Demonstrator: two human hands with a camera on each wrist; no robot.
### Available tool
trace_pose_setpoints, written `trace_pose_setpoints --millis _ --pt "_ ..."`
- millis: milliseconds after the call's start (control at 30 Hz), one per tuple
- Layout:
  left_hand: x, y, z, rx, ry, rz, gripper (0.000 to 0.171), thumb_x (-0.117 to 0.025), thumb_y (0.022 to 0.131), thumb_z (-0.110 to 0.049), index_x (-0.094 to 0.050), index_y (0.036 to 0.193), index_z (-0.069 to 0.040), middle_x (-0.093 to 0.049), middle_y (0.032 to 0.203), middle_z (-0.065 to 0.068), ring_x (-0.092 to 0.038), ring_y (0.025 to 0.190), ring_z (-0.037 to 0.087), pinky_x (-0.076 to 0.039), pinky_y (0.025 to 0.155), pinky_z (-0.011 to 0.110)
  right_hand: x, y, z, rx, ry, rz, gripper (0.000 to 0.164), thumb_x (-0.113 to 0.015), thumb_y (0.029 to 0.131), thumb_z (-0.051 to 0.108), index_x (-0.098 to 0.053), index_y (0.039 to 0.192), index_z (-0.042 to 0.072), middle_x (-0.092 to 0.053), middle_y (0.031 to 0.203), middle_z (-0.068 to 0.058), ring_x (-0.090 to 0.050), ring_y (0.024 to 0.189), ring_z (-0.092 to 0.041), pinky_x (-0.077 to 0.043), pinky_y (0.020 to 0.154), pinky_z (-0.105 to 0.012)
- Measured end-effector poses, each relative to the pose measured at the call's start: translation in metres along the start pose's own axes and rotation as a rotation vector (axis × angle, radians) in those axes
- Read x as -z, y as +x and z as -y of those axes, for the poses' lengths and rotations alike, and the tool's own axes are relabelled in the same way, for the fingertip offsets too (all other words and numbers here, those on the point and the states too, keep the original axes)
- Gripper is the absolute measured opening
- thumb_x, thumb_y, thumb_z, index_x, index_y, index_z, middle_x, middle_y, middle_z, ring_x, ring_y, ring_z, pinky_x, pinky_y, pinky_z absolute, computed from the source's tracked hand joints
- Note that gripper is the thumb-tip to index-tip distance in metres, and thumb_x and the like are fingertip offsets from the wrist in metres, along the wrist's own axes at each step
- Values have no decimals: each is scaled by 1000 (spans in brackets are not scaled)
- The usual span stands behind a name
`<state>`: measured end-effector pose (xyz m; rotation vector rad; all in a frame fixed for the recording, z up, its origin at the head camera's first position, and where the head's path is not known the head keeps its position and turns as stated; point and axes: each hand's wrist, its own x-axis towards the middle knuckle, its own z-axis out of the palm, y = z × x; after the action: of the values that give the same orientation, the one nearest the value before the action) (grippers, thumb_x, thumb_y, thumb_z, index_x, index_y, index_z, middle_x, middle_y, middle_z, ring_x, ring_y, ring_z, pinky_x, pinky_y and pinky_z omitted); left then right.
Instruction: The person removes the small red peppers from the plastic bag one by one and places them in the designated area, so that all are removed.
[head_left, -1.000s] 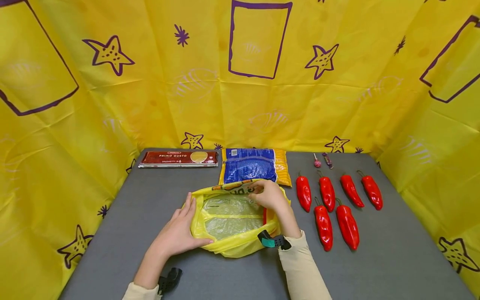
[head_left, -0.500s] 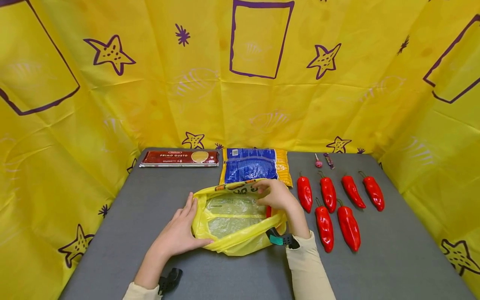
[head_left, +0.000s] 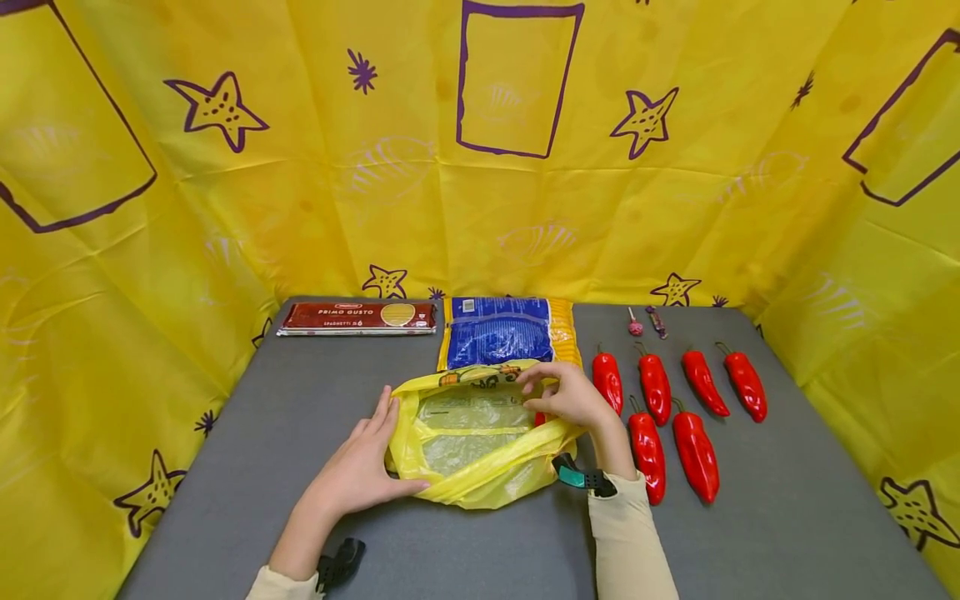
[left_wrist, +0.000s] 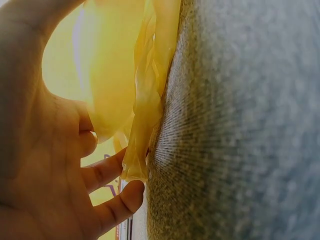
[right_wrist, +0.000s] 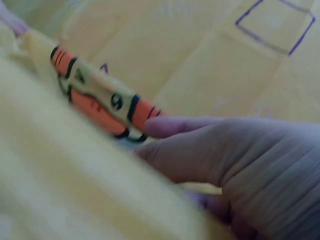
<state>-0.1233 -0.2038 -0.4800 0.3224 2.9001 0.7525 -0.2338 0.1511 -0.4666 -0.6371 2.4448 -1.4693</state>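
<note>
A yellow plastic bag (head_left: 491, 490) lies on the grey table with its mouth spread wide. My left hand (head_left: 352, 471) rests along the bag's left side, its fingers fairly straight and its thumb on the front rim. In the left wrist view the fingers (left_wrist: 114, 170) touch the crumpled plastic (left_wrist: 148, 95). Over the right end of the mouth hovers my right hand (head_left: 576, 398), fingers loosely bent and apart from the thumb. The right wrist view shows this hand (right_wrist: 240, 160) by the printed rim (right_wrist: 95, 105). A bit of something red (head_left: 540, 418) shows inside the bag.
Behind the bag lies a blue and yellow packet (head_left: 498, 331), with a dark red spaghetti pack (head_left: 356, 318) to its left. Several red peppers (head_left: 696, 454) sit at right, below a lollipop (head_left: 635, 322) and a small wrapped sweet (head_left: 657, 322). Yellow curtains (head_left: 495, 200) enclose the table.
My right hand has moved to the right along the bag's mouth, and the bag's right side has stretched that way. My left hand has stayed nearly still.
</note>
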Motion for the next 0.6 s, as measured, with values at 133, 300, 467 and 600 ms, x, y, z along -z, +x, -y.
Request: trace_pose_setpoints --millis 133,300,467,600 --pt "0 1 -1 7 4 5 144 -78 69 -86 -17 169 -2 0 179 13 -44 144 41 -49 108 61 -6 4 -18 30 73 -18 35 -86 85 -2 -74 118 -3 -66 99 -19 -42 54 -11 -39 51 -22" --pt "0 1 -1 14 5 7 144 -79 69 -85 -16 169 -2 0 179 13 -43 145 41 -48 108 62 -14 6 -27 48 72 -42 41 -91 83 7 -74 120 0 -59 94 -14 -40 57 -10 -35 53 -22" --pt "-1 1 0 11 3 6 145 -79 69 -86 -16 169 -2 0 179 13 -43 145 41 -49 108 61 -14 6 -21 23 -78 -41 41 -93 83 21 -75 116 7 -62 93 -7 -50 63 -13 -43 58 -25" --pt "-2 1 0 7 5 5 145 -77 68 -87 -16 169 -3 0 179 13 -43 145 41 -49 108 61 -14 6 -10 2 -206 -29 42 -96 80 29 -75 112 10 -66 91 -3 -59 70 -14 -51 65 -29"
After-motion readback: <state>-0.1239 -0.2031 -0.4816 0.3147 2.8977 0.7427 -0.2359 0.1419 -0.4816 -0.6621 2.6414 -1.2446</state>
